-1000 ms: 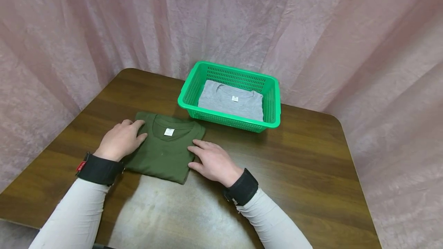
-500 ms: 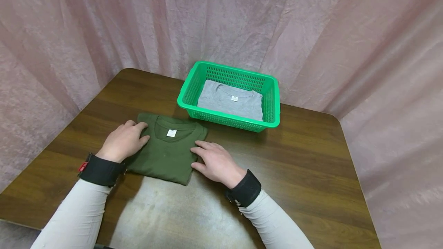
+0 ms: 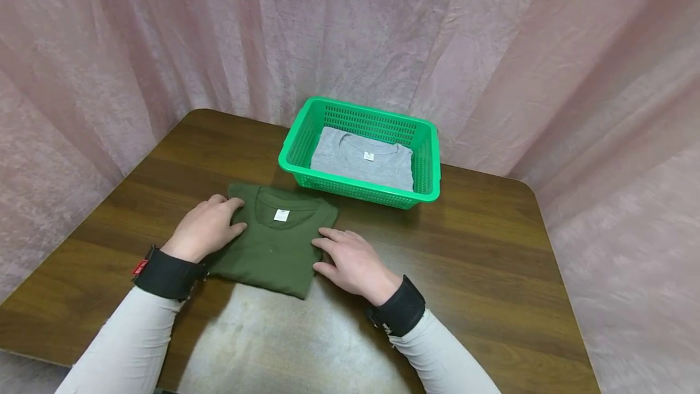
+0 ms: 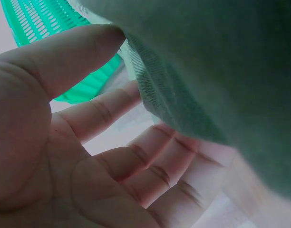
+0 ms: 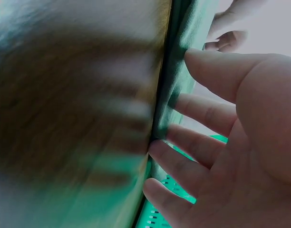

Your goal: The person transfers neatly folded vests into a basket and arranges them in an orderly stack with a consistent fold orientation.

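A folded dark green T-shirt [image 3: 268, 254] with a white neck label lies on the table, collar toward the back. At its left side, my left hand [image 3: 203, 228] has the thumb and index finger resting on the cloth. In the left wrist view, the shirt's edge hides some fingertips of that left hand [image 4: 102, 156]. My right hand [image 3: 355, 262] touches the opposite side with spread, nearly straight fingers. The right wrist view shows the fingertips of this right hand [image 5: 207, 147] against the thin side of the folded shirt [image 5: 176, 80].
Behind the shirt and to its right stands a green plastic basket [image 3: 358, 190]. A folded grey T-shirt [image 3: 355, 166] lies inside it. The brown wooden table [image 3: 481, 248] reaches back to pink curtains [image 3: 350, 29]. Bright glare shows on the table's front part.
The green T-shirt has slid a little to the right and slightly nearer to me, with both hands moving along at its sides. The basket stays in place.
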Tool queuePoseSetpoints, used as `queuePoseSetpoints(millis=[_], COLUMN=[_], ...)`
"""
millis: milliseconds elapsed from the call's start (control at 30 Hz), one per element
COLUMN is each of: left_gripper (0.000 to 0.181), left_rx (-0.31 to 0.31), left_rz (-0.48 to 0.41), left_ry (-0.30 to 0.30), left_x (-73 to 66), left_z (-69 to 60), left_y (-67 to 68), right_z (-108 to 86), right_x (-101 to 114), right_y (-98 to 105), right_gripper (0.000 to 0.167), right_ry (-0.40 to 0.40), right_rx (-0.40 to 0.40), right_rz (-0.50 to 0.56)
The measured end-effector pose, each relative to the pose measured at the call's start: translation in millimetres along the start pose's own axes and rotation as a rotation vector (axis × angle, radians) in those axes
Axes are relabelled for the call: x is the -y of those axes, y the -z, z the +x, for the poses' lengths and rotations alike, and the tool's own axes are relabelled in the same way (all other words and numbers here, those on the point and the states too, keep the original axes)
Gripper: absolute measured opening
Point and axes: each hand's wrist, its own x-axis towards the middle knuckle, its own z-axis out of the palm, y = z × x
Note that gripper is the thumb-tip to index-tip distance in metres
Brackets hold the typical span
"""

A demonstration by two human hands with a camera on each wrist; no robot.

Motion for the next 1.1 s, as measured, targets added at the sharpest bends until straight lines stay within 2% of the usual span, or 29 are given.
queuePoseSetpoints(millis=[367, 700, 1100], left_gripper=[0.054, 0.052, 0.049], left_rx=[-0.009, -0.021, -0.029], left_rz=[0.003, 0.0, -0.003], left_ry=[-0.032, -0.097, -0.16], left_x=[-16.0, -38.4, -62.4], left_z=[-0.5, 5.6, 4.8], left_y=[-7.3, -19.4, -23.7], right_z=[-19.5, -44.6, -65.2], right_x=[-7, -19, -32], right_y=[0, 3, 6], right_gripper=[0.05, 0.049, 0.045], right_ry=[-0.035, -0.069, -0.1], right_rx=[0.009, -0.041, -0.063], right_rz=[0.021, 0.054, 0.07])
